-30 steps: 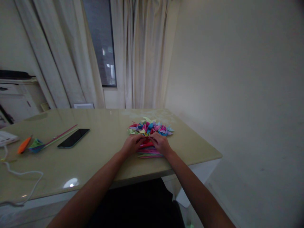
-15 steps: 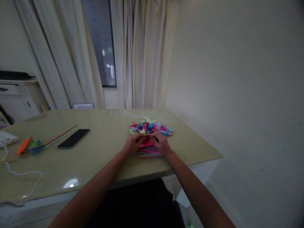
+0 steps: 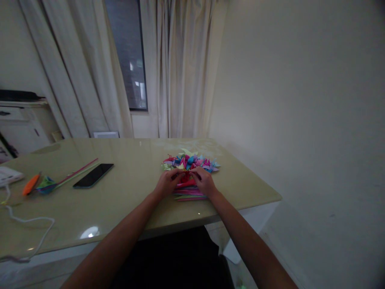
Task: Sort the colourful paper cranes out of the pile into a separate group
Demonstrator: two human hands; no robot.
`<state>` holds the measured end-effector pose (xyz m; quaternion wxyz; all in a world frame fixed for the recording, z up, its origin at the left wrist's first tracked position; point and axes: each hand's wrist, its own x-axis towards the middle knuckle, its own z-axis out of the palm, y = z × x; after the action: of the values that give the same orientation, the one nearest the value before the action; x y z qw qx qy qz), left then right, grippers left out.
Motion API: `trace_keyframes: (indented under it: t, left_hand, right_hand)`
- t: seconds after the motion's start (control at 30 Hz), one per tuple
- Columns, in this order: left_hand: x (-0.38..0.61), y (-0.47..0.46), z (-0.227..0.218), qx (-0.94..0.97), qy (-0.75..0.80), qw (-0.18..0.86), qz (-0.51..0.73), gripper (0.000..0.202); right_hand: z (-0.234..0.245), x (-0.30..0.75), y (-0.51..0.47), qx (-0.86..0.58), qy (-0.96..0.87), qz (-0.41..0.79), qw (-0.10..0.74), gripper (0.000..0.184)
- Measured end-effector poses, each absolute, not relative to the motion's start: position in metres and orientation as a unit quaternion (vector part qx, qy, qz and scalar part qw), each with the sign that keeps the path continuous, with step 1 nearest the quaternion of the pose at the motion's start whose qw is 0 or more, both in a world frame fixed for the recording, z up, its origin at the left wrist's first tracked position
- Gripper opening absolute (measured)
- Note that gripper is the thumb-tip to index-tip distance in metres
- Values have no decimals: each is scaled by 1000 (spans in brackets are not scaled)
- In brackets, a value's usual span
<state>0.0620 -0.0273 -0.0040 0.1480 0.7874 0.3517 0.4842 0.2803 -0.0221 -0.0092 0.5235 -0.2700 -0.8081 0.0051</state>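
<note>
A heap of small folded paper pieces [image 3: 192, 161] in pink, blue, green and yellow lies on the glossy beige table [image 3: 126, 192], towards its right end. In front of it sits a stack of flat coloured paper sheets [image 3: 189, 193]. My left hand [image 3: 167, 184] and my right hand [image 3: 205, 181] rest side by side on that stack, fingers curled and pinching a small red paper piece [image 3: 185, 178] between them. What the fingertips do to the paper is too small to make out.
A black phone [image 3: 93, 175] lies on the table's left half, with thin coloured paper strips [image 3: 78, 171], an orange object [image 3: 30, 184] and a folded blue-green paper [image 3: 45, 184] beside it. A white cable [image 3: 27, 220] trails near the left edge. Curtains and a window stand behind; a wall runs along the right.
Both hands have closed in slightly on the red paper piece between them, and the fingertips have shifted a little. Nothing else on the table has moved.
</note>
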Motion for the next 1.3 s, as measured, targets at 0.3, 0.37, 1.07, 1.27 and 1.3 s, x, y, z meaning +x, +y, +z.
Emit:
trace_keyframes:
  t: [0.3,0.37,1.07,1.27,1.3]
  left_hand:
    - [60,-25,-6,793,348,140,481,23]
    - [61,-26,-5,787,352,139,487,27]
    - [53,-18,-15,833,342,63,431,24]
    - [51,-18,-15,837,338,42,427,24]
    - [51,-18,-15,839,337,39,425,25]
  right_hand:
    - [-9,281,-22,-271,-812,-4,516,22]
    - [-10,280,-21,-280,-805,-8,523,22]
    - [-8,286,-26,-257,-858,-102,434,27]
    - [-7,284,-27,-258,-857,-107,433,28]
    - [-7,283,-27,-258,-856,-108,435,28]
